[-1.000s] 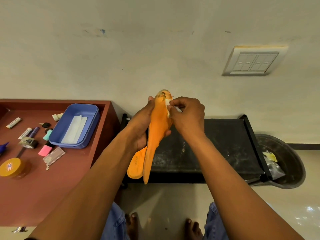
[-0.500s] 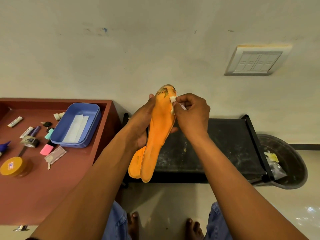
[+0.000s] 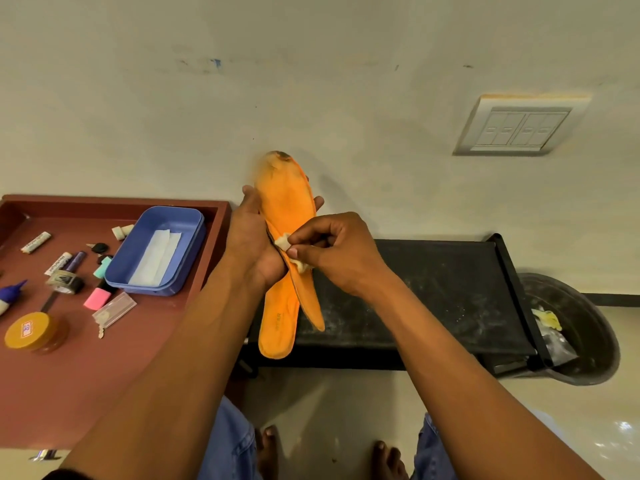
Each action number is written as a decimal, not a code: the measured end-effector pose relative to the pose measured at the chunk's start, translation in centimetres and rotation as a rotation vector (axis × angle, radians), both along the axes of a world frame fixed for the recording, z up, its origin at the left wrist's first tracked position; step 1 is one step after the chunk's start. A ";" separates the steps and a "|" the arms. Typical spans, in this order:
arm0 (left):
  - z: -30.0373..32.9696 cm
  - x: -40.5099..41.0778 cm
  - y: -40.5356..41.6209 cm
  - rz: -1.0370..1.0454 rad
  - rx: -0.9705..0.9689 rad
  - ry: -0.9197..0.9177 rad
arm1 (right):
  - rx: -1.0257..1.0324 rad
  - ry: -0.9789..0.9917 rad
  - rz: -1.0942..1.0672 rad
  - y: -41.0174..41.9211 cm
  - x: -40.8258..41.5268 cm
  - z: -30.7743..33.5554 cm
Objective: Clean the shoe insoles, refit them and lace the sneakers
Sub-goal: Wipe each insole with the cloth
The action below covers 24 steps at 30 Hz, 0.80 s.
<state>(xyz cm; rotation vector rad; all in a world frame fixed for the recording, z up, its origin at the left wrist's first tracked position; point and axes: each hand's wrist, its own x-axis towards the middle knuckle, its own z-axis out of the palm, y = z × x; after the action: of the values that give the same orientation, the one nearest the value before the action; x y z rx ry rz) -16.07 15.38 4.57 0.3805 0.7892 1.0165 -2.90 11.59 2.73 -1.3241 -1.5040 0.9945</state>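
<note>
Orange foam fills the middle of my view: 2 long orange shoe insoles point(image 3: 289, 237), stacked face to back, are held up in the air in front of the pale wall point(image 3: 311, 81), toe ends up and heel ends hanging down over the front edge of the black dusty low shelf point(image 3: 433, 289). Open room lies above and to the right of them, up to the white switch plate point(image 3: 519, 126). To my left the reddish-brown tray-edged table point(image 3: 86, 358) comes close to my left forearm; its raised rim stands just beside my wrist. On it sits the blue plastic tub point(image 3: 156, 251) with white paper strips inside, plus a yellow-lidded jar point(image 3: 29, 330), a pink eraser point(image 3: 95, 298) and other small items. At far right a dark round bin point(image 3: 581, 327) touches the shelf's end.

My left hand point(image 3: 252, 240) reaches forward with the palm turned right, thumb and fingers curled round the insoles at mid-length, fingertips showing past the far edge. My right hand point(image 3: 339, 251) comes in from the right, knuckles up, thumb and forefinger pinching a small wad of whitish cloth point(image 3: 289, 249) and pressing it on the front insole just below my left thumb. My bare toes show on the glossy floor point(image 3: 329, 410) below.
</note>
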 end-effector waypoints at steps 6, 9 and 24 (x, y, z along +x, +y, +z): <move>-0.1 2.1 -1.3 -0.104 -0.025 0.064 | 0.159 -0.061 -0.263 0.3 -0.4 -0.4; -0.3 2.7 -1.5 -0.105 -0.021 0.089 | 0.192 -0.058 -0.321 0.4 0.0 -0.3; -0.8 -0.3 0.6 0.105 -0.014 -0.121 | 0.019 -0.063 0.034 -0.1 0.0 0.4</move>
<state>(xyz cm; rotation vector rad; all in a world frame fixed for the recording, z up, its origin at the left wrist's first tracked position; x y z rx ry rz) -16.37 15.98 3.76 0.2654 0.7125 1.1207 -2.93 11.45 3.13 -1.3308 -1.5848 0.9656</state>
